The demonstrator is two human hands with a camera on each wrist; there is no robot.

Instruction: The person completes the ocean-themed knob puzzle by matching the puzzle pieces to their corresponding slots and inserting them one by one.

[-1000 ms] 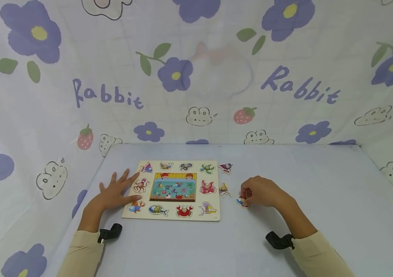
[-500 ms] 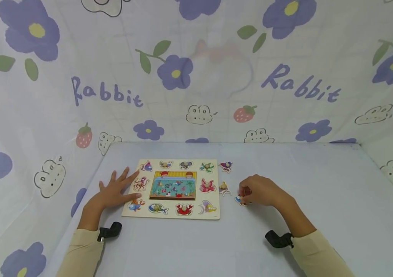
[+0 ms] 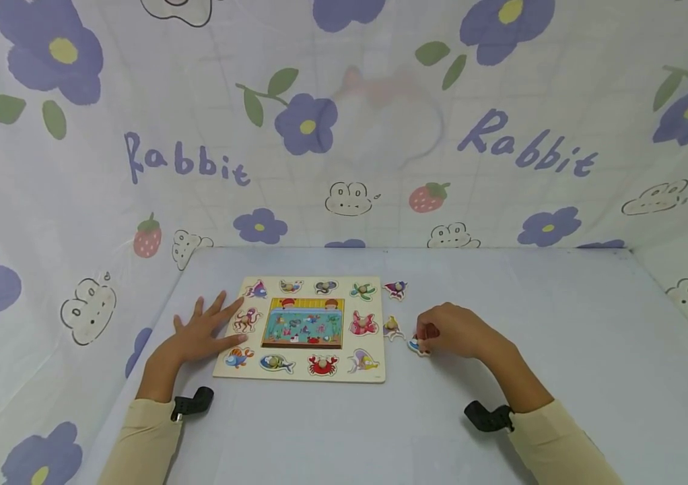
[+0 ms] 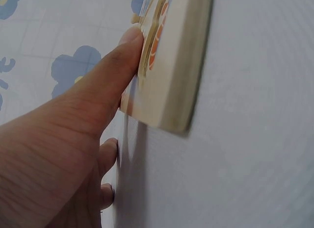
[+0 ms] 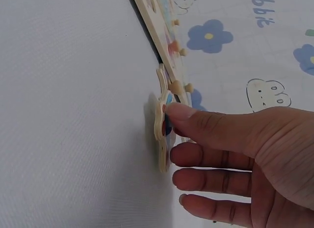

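A wooden peg puzzle board (image 3: 301,374) with sea-animal pictures lies on the table. My left hand (image 3: 203,337) rests at its left edge with fingers spread; the thumb (image 4: 110,66) lies on the board's face in the left wrist view. To the right of the board, my right hand (image 3: 456,330) pinches a small blue-and-white puzzle piece (image 3: 415,345) between thumb and fingers, low over the table. In the right wrist view this piece (image 5: 166,125) shows edge-on at the thumb tip, its knob hidden by the fingers.
A puzzle piece with a yellow top (image 3: 392,328) lies beside the board's right edge, between it and my right hand. Farther back is a purple piece (image 3: 396,289) with a wooden knob. A patterned curtain (image 3: 295,195) hangs behind the table (image 3: 320,431).
My right hand has slid slightly left with the blue-and-white piece, toward the board. The left hand and the board have stayed in place, while the head view has tilted a little.
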